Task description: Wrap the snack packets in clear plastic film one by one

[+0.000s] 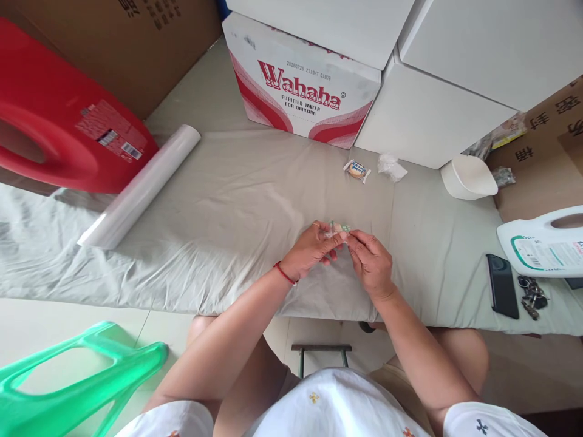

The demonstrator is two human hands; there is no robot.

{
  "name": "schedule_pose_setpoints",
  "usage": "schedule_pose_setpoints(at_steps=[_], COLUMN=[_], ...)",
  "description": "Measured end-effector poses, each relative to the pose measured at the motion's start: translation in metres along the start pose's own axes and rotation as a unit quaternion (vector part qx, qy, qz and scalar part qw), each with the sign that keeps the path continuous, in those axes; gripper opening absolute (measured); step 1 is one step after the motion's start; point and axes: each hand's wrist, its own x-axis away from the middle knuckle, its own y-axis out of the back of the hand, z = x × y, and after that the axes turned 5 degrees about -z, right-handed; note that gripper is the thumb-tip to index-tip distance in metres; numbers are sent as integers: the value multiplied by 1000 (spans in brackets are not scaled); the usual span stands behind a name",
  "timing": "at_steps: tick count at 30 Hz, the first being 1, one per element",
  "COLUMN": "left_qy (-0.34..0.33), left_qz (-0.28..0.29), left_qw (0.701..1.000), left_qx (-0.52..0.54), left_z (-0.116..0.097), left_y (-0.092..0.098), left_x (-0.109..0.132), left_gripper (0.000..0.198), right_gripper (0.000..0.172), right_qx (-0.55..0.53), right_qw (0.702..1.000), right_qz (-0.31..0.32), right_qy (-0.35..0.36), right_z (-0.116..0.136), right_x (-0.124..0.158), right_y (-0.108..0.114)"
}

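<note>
Both hands meet over the cloth-covered surface, gripping a small clear plastic packet with green print (337, 228). My left hand (315, 247), with a red cord at its wrist, pinches the packet's left side. Thumb and fingers of my right hand (371, 261) are closed on its right end. What the packet contains is too small to make out. Beyond the hands lies a wrapped snack (357, 170) with blue print, and right of it a crumpled clear wrapper (392, 167).
A Wahaha carton (300, 91) and white boxes (396, 121) stand at the back. Left are a red jug (68, 115) and a plastic film roll (141, 188). Right are a white cup (468, 177), white bottle (542, 243), phone (502, 285) and keys (532, 297). A green stool (82, 376) stands below.
</note>
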Motion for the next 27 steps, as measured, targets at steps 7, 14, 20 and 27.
schedule_pose_setpoints(at_steps=[7, 14, 20, 27], left_qy=[-124, -202, -128, -139], left_qz=[-15, 21, -17, -10], left_qw=[990, 978, 988, 982], left_qx=[60, -45, -83, -131], left_z=[14, 19, 17, 14], left_y=[-2, -9, -7, -6], left_x=[-12, -7, -7, -5], left_gripper=[52, 43, 64, 51], right_gripper=[21, 47, 42, 39], right_qx=[-78, -239, -255, -270], right_qw=[996, 938, 933, 928], right_qz=[-28, -14, -40, 19], right_qy=[-34, -250, -251, -258], right_z=[6, 8, 5, 11], right_x=[8, -4, -6, 0], right_y=[-4, -9, -13, -10])
